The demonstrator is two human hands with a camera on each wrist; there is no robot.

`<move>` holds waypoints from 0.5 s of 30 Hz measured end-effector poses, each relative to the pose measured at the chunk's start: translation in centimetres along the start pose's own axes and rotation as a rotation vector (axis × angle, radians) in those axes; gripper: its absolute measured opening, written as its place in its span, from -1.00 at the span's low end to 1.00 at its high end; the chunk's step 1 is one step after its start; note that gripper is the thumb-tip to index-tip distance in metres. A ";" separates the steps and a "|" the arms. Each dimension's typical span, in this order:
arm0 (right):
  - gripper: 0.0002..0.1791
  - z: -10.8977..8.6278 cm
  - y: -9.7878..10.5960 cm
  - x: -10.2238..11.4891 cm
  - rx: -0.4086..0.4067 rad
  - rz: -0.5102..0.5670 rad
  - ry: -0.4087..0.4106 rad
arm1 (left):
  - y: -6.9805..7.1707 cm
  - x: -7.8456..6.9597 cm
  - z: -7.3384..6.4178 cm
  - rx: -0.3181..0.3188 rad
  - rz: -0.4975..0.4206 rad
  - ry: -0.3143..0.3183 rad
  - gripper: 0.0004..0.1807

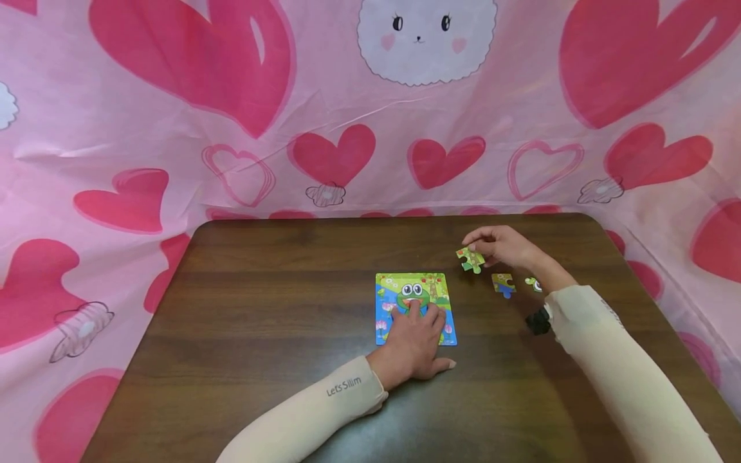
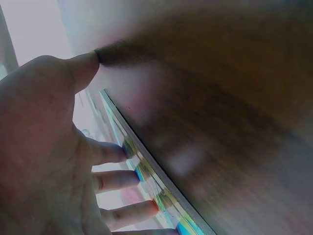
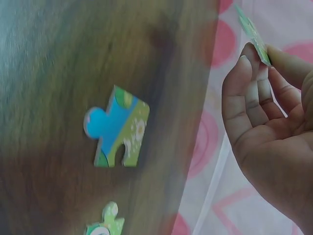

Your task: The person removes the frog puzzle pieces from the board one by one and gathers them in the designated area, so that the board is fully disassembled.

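A square frog jigsaw board (image 1: 383, 284) lies flat near the middle of the table. My left hand (image 1: 413, 344) rests on its lower half, fingers spread and fairly straight, thumb out past the near edge. In the left wrist view the fingertips touch the picture side of the board (image 2: 155, 171). Up and to the right, my right hand (image 1: 502, 247) pinches a green jigsaw piece (image 1: 471, 259) between thumb and fingers, raised above the table in the right wrist view. Below that hand lies a loose blue-and-green jigsaw piece (image 3: 128, 129).
Another loose jigsaw piece (image 1: 533, 283), green with a white eye, lies by the right forearm, partly hidden by it. The brown wooden table (image 1: 260, 308) meets a pink heart-print cloth (image 1: 347, 83) at its back and sides. A black object (image 1: 538, 321) sits at the right cuff.
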State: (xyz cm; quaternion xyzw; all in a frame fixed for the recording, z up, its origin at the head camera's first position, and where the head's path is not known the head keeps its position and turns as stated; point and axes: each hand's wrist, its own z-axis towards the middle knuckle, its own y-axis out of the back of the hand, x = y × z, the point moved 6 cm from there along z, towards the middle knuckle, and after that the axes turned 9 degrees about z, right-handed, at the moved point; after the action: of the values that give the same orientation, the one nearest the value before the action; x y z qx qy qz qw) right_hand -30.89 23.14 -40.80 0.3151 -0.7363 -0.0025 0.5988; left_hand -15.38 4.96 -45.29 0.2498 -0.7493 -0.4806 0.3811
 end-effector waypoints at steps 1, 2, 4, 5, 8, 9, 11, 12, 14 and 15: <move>-0.61 -0.1 0.3 0.0 -0.004 -0.007 0.000 | 0.0 0.0 0.0 0.000 0.000 0.001 0.01; -0.61 -0.3 0.6 0.1 -0.009 -0.013 -0.001 | 0.0 0.0 0.0 0.000 0.000 0.000 0.01; -0.59 -0.5 1.1 0.1 -0.015 -0.017 -0.001 | 0.0 0.0 0.0 0.002 0.000 -0.001 0.01; -0.60 -0.6 1.3 0.0 -0.019 -0.012 -0.005 | 0.0 0.0 -0.1 0.003 -0.001 0.000 0.01; -0.59 -0.9 2.1 -0.3 -0.037 -0.005 -0.012 | 0.0 -0.1 -0.1 0.006 -0.005 -0.002 0.01; -0.59 -1.1 2.3 -0.5 -0.043 -0.004 -0.012 | 0.0 -0.1 -0.1 0.005 -0.007 -0.002 0.01; -0.60 -1.3 2.9 -0.7 -0.056 -0.003 -0.017 | 0.0 0.0 -0.1 0.003 -0.011 0.000 0.01; -0.59 -1.5 3.2 -0.9 -0.063 -0.007 -0.020 | 0.1 0.0 -0.1 0.001 -0.013 0.001 0.00; -0.58 -1.8 3.8 -1.3 -0.075 -0.008 -0.025 | 0.1 0.0 -0.1 -0.003 -0.017 0.004 0.00; -0.57 -2.0 4.2 -1.5 -0.080 -0.011 -0.028 | 0.2 0.0 -0.1 -0.007 -0.020 0.005 0.00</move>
State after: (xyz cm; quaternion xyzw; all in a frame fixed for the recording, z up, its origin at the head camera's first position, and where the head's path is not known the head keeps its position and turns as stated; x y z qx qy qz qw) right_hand -30.91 27.97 -39.98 0.2949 -0.7424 -0.0395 0.6003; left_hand -15.27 4.94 -45.10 0.2573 -0.7442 -0.4862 0.3788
